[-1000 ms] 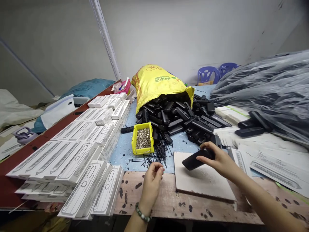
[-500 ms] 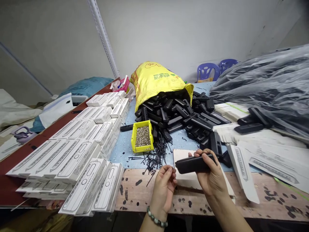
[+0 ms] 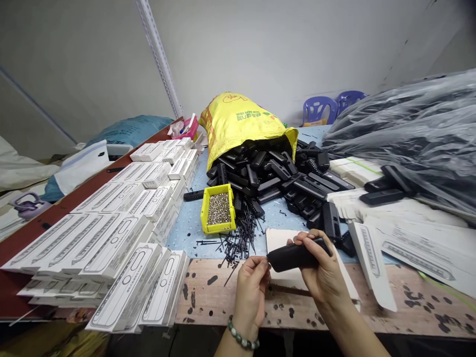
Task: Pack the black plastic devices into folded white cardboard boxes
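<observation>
Right, the right hand (image 3: 323, 277) has a firm grip around a black plastic casing (image 3: 293, 256), held up over a white board (image 3: 279, 239), while the left hand (image 3: 250, 297) pinches its fingers in at the casing's end (anything between them is too small to tell), just beside loose black pins (image 3: 238, 243) on the tabletop (image 3: 208, 297).

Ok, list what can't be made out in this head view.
In the head view:
Anything the left hand pinches: too small, and its fingers cover it.
Part of the black plastic piece: the right hand wraps it.
The grains in the yellow bin: too small to show their shape.
Inside the yellow sack: the black pile blocks its mouth.
</observation>
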### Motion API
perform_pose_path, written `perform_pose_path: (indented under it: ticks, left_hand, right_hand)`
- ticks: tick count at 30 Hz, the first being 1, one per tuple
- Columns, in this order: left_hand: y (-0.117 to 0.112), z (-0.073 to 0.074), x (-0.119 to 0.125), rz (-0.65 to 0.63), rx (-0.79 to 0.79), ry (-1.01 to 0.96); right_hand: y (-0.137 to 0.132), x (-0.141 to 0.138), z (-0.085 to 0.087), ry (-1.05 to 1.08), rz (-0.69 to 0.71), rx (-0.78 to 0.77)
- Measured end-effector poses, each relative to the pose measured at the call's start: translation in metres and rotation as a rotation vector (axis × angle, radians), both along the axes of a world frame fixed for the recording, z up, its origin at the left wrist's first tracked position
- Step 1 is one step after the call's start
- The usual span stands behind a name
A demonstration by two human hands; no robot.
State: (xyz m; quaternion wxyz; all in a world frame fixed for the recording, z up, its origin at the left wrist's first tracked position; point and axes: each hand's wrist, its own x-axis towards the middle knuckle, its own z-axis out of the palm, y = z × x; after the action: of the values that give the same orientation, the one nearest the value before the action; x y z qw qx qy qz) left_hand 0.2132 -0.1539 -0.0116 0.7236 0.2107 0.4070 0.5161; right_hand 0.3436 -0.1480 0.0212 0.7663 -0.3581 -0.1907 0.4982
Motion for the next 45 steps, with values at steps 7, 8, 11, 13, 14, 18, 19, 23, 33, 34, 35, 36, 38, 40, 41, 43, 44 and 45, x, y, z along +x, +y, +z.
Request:
perform_pose_path:
  ticks: [7, 8, 11, 13, 14, 18, 19, 23, 33, 34, 35, 36, 38, 40, 41, 43, 44, 45]
  left_hand:
    - [0.001, -0.010, -0.003, -0.165, -0.010, 0.117]
    - [0.003, -0.009, -0.008, -0.179, 0.003, 0.174]
    - [0.009, -0.002, -0.023, -0.122, 0.107, 0.438]
    - [0.011, 0.003, -0.026, -0.112, 0.226, 0.619]
    - [0.012, 0.005, -0.023, -0.139, 0.294, 0.694]
    - [0.019, 0.001, 0.010, -0.301, 0.649, 1.035]
    - [0.024, -0.001, 0.020, -0.328, 0.731, 1.106]
    - [0.049, -0.005, 0.044, -0.369, 0.895, 1.403]
    - [0.011, 0.008, 0.055, 0.019, 1.807, 1.563]
    - [0.009, 0.011, 0.053, 0.015, 1.893, 1.512]
    - [0.008, 0.014, 0.048, -0.006, 1.935, 1.458]
    - [0.009, 0.017, 0.040, -0.055, 1.921, 1.411]
    - [0.012, 0.024, 0.019, -0.222, 1.680, 1.366]
    - [0.013, 0.029, -0.006, -0.379, 1.237, 1.390]
    - [0.013, 0.032, -0.017, -0.421, 1.028, 1.397]
    - [0.012, 0.036, -0.035, -0.444, 0.766, 1.374]
    - [0.012, 0.037, -0.041, -0.455, 0.716, 1.357]
    - [0.012, 0.037, -0.046, -0.473, 0.691, 1.347]
  right_hand:
    - [-0.014, 0.021, 0.011, -0.416, 0.060, 0.121]
    - [-0.017, 0.028, 0.013, -0.523, 0.021, 0.156]
    - [-0.017, 0.043, 0.006, -0.783, -0.112, 0.228]
    - [-0.007, 0.045, -0.009, -0.863, 0.025, 0.134]
    - [0.001, 0.044, -0.017, -0.859, 0.111, 0.061]
    - [0.026, 0.042, -0.033, -0.726, 0.108, -0.096]
    - [0.026, 0.046, -0.032, -0.721, 0.115, -0.098]
    - [-0.003, 0.091, -0.031, -1.009, -0.058, -0.253]
    - [-0.075, 0.143, -0.034, -0.967, 0.135, -0.405]
    - [-0.076, 0.134, -0.023, -0.979, 0.296, -0.330]
    - [-0.075, 0.125, -0.012, -0.986, 0.430, -0.278]
    - [-0.070, 0.118, -0.003, -0.982, 0.510, -0.251]
    - [-0.051, 0.105, 0.007, -1.023, 0.501, -0.231]
    - [-0.022, 0.092, 0.005, -1.235, 0.390, -0.185]
    - [-0.007, 0.084, 0.000, -1.406, 0.360, -0.125]
    - [0.021, 0.070, -0.013, -1.695, 0.405, 0.007]
    - [0.031, 0.064, -0.018, -1.767, 0.435, 0.051]
    - [0.038, 0.060, -0.020, -1.793, 0.448, 0.073]
